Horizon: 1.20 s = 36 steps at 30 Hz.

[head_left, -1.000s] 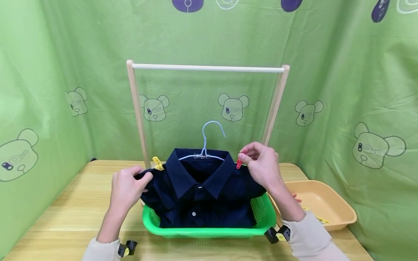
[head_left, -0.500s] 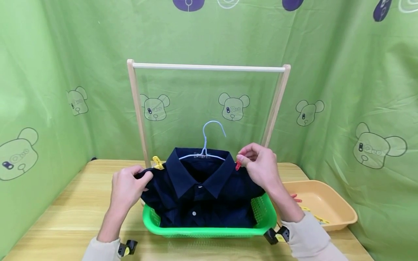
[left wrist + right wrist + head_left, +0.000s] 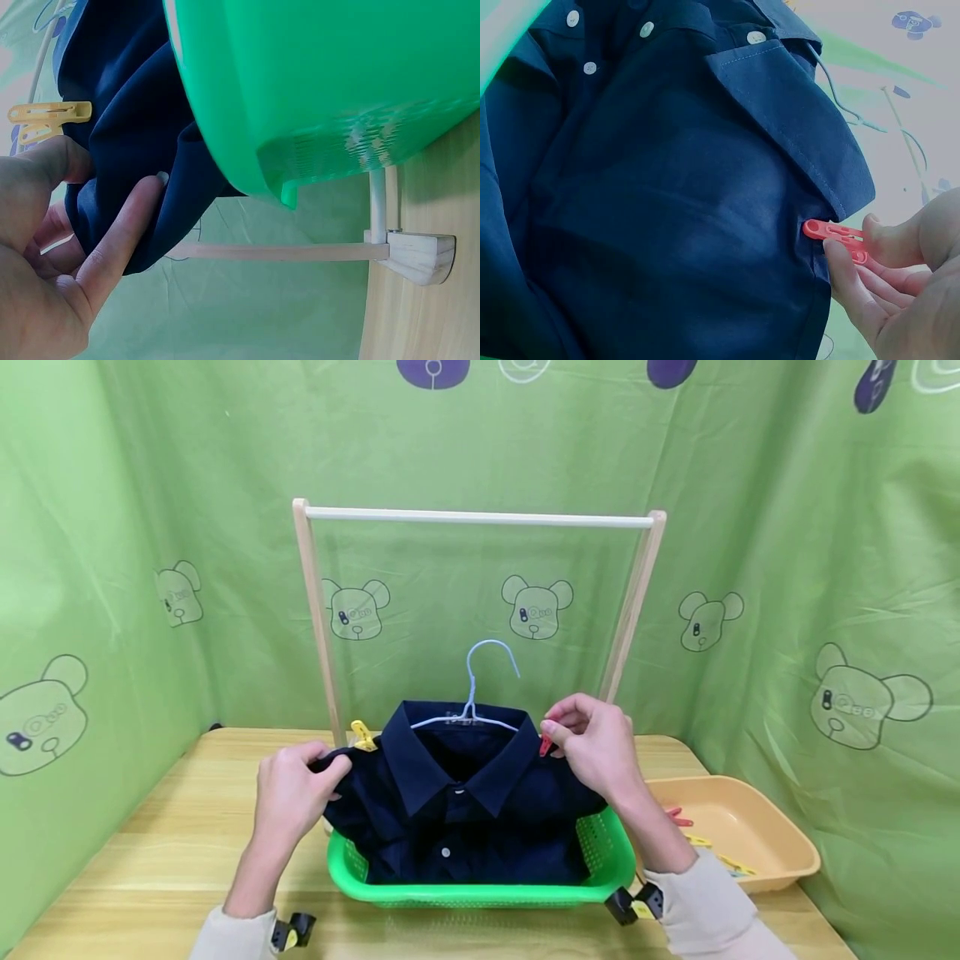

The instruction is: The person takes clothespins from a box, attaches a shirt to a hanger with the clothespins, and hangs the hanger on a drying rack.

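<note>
A dark navy shirt (image 3: 480, 827) with white buttons is on a pale blue wire hanger (image 3: 471, 689), its lower part inside a green basket (image 3: 480, 893). My left hand (image 3: 292, 785) grips the shirt's shoulder at the left, just outside a yellow clothespin (image 3: 363, 735) clipped there; the left wrist view shows thumb and fingers around the folded cloth. With thumb and forefinger my right hand (image 3: 600, 743) pinches a red clothespin (image 3: 836, 234) on the other shoulder, beside the collar. The clothespin's nose sits on the shirt's edge in the right wrist view.
A wooden rack with a white rail (image 3: 480, 517) stands behind the basket on the wooden table (image 3: 172, 827). To the right, an orange tray (image 3: 772, 835) holds several red and yellow clothespins. Green patterned cloth (image 3: 480, 435) walls the back and sides.
My right hand has shifted slightly left and down with the red clothespin, closer to the collar. The left hand, shirt and basket stay where they were.
</note>
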Tool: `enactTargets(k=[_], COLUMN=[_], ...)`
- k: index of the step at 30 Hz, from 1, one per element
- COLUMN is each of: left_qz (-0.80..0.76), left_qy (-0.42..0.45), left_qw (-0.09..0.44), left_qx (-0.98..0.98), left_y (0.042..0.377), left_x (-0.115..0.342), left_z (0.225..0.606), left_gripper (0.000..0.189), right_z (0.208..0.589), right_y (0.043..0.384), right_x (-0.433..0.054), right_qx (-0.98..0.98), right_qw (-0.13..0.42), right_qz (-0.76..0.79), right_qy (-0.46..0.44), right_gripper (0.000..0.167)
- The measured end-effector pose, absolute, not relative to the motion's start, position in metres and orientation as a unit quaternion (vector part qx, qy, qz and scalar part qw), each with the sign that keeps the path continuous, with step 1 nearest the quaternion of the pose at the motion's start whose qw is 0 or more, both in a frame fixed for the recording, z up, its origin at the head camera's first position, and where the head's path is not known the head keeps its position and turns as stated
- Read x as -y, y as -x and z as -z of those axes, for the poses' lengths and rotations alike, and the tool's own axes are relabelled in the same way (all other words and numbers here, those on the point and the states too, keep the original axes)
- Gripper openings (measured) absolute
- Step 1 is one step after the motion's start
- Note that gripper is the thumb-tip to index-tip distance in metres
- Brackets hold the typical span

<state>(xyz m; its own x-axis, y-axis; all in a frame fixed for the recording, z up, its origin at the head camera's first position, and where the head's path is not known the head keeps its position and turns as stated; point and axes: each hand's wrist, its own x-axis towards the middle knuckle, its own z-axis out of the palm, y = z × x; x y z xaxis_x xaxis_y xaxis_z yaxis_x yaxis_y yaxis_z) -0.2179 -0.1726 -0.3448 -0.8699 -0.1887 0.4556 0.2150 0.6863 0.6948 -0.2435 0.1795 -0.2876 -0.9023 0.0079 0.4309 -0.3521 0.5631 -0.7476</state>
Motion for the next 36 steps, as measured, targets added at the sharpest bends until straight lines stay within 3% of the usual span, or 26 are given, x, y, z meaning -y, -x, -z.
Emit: enactTargets(k=[36], left_qz=[0.392], left_qy=[0.003], left_qw=[0.258], left_qx=[0.883], left_y=[0.2189], left_x=[0.1732], left_z=[0.3469], left_gripper=[0.021], right_z=[0.2925], right_y=[0.2469], right_x=[-0.1840], right_qx=[0.844], right_qw=[0.142], right_qz=[-0.503], right_qy=[-0.118], right_gripper=[0.024])
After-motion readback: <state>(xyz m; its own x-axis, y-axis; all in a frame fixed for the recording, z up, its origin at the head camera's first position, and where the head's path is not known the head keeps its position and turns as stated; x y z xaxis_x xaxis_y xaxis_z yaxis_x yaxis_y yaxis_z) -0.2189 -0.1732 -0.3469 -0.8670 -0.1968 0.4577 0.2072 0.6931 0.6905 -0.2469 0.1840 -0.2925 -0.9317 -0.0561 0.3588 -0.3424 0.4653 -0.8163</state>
